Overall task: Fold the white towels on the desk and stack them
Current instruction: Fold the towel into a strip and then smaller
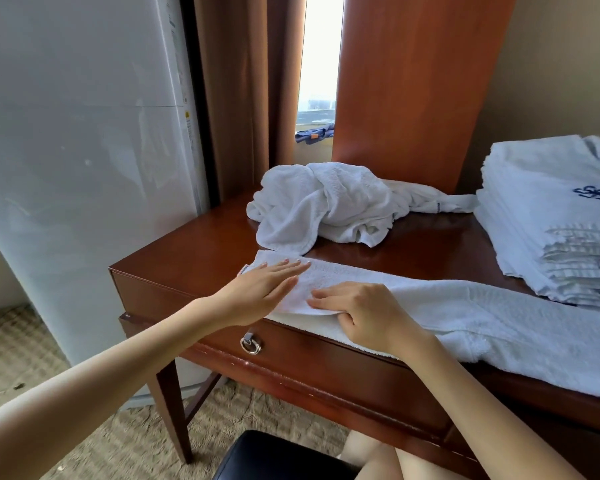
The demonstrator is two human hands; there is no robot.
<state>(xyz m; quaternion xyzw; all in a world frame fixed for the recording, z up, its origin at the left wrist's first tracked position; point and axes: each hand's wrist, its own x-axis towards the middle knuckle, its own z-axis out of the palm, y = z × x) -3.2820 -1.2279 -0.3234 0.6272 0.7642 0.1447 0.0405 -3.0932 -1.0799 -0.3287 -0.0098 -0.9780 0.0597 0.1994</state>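
The wooden desk (pixel 194 251) carries a folded stack (pixel 548 237) well to the right of the hands. The long towel (pixel 499 317) lies under both hands, trailing rightward. A crumpled towel (pixel 326 206) sits just beyond them. The left hand (pixel 264 289) presses flat, fingers straight; the right hand (pixel 364 313) pinches the long towel's near edge.

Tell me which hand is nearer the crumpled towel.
Left. The left hand lies flat with fingertips just short of the crumpled towel; the right hand grips the front edge of the flat towel, farther away.
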